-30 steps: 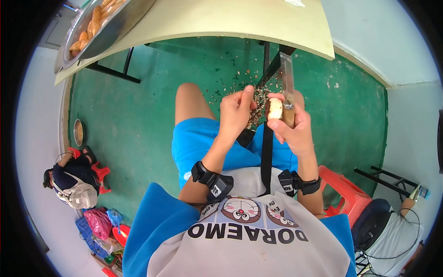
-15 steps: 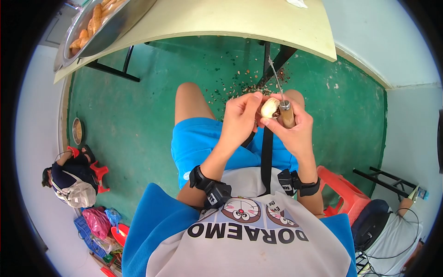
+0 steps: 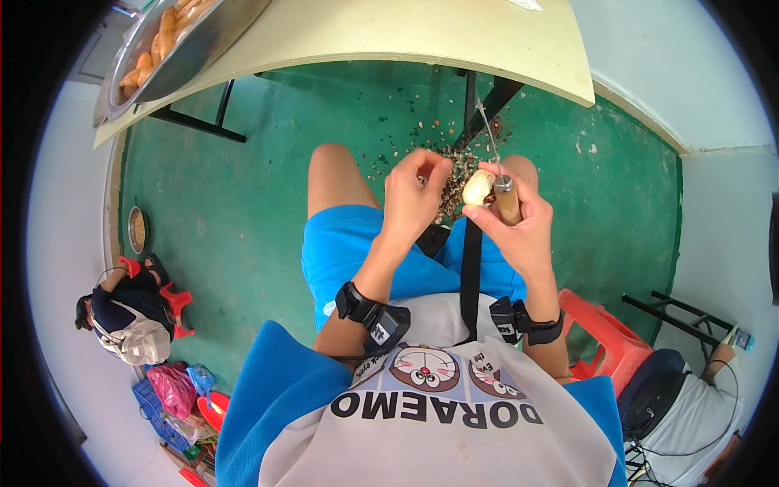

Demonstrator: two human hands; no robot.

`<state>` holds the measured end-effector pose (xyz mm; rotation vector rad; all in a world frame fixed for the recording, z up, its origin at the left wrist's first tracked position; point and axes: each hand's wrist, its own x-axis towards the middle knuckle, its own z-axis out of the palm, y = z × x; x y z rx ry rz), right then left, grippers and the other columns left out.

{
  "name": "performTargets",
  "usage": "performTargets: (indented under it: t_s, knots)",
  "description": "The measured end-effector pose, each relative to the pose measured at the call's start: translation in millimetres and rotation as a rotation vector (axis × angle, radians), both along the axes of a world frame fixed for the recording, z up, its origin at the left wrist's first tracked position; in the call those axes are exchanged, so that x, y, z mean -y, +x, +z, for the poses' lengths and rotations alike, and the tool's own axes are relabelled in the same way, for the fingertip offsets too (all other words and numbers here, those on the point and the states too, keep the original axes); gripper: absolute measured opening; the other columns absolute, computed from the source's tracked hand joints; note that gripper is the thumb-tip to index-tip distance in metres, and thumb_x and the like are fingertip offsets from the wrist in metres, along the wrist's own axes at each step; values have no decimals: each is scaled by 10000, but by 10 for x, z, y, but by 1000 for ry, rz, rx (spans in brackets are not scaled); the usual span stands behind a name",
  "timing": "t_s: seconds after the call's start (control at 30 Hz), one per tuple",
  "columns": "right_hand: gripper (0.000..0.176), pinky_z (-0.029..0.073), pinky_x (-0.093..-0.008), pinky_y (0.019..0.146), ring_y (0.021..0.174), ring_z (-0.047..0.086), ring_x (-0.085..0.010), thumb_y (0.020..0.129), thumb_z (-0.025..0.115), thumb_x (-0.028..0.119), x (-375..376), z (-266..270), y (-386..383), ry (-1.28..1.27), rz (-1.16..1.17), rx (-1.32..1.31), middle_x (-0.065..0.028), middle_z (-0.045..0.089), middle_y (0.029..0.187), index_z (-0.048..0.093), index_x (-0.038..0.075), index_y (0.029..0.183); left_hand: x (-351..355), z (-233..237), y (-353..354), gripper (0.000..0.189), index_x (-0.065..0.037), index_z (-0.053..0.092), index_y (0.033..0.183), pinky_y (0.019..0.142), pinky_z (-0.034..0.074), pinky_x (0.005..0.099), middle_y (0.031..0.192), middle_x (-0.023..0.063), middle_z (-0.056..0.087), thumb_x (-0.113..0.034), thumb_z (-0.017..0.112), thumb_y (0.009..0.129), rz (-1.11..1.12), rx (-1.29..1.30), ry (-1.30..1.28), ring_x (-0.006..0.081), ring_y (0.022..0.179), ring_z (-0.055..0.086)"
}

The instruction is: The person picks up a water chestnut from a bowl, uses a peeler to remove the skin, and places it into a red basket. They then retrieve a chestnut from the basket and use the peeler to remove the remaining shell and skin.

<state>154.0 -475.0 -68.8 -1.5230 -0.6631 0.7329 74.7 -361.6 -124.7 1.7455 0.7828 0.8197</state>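
My right hand (image 3: 519, 223) holds a knife by its wooden handle (image 3: 508, 201), with the thin blade (image 3: 489, 130) pointing away from me. Between the thumb and fingers of that same hand sits a pale, peeled piece of food (image 3: 478, 187) with a dark brown patch beside the handle. To its left, apart from the food, my left hand (image 3: 415, 191) is raised with thumb and fingertips pressed together. Whether anything small is in that pinch cannot be made out.
A table (image 3: 389, 36) spans the front, bearing a metal basin (image 3: 174, 69) of orange-brown pieces. Scraps (image 3: 458, 166) litter the green floor beyond my knees. One person (image 3: 130, 308) sits at left, another (image 3: 690, 430) at lower right, near a red stool (image 3: 604, 341).
My left hand has moved left, away from the pale piece. My right hand still holds the knife and the piece, which has turned slightly.
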Motion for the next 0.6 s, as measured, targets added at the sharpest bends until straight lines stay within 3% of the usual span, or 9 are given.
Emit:
performTargets:
  t_s: [0.13, 0.2, 0.33, 0.43, 0.5, 0.6]
  knots:
    - [479, 418, -172, 588, 687, 488, -35, 652, 708, 48, 19, -38, 26, -37, 10, 40, -4, 563, 836, 494, -17, 1076, -12, 44, -17, 163, 10, 540, 767, 463, 373, 251, 560, 72, 543, -141, 506, 818, -14, -24, -160, 104, 490, 496]
    - [482, 417, -171, 586, 684, 486, -33, 650, 709, 49, 23, -39, 32, -32, 17, 27, -3, 562, 835, 493, -17, 1076, 24, 101, 4, 286, 3, 526, 622, 425, 346, 223, 518, 50, 518, -194, 512, 828, -8, 136, -512, 77, 453, 462]
    - [482, 436, -192, 635, 737, 513, -53, 651, 706, 47, 9, -19, 24, -69, 28, 49, -21, 570, 853, 492, -16, 1078, -8, 85, -27, 368, -7, 518, 595, 384, 320, 225, 476, 34, 490, -267, 479, 851, -131, 29, -523, 68, 404, 424]
    - [481, 445, -209, 673, 779, 528, -71, 653, 705, 48, -1, -26, 13, -65, 25, 58, -35, 575, 869, 489, -21, 1078, -21, 46, -46, 392, -2, 524, 711, 352, 301, 220, 429, 16, 448, -342, 416, 874, -69, -9, -531, 65, 369, 397]
    - [481, 448, -217, 690, 798, 533, -79, 654, 705, 48, 1, -33, 12, -68, 25, 64, -42, 577, 876, 488, -23, 1078, -16, 106, -50, 422, -8, 504, 848, 342, 285, 197, 473, 17, 466, -402, 356, 882, -165, 54, -712, 64, 372, 400]
    - [490, 447, -216, 691, 791, 532, -78, 654, 708, 59, 6, -65, 16, -36, 23, 45, -44, 577, 877, 485, -27, 1082, 45, 387, -23, 471, -32, 519, 821, 338, 266, 176, 532, 15, 479, -452, 315, 879, -326, 34, -919, 61, 386, 406]
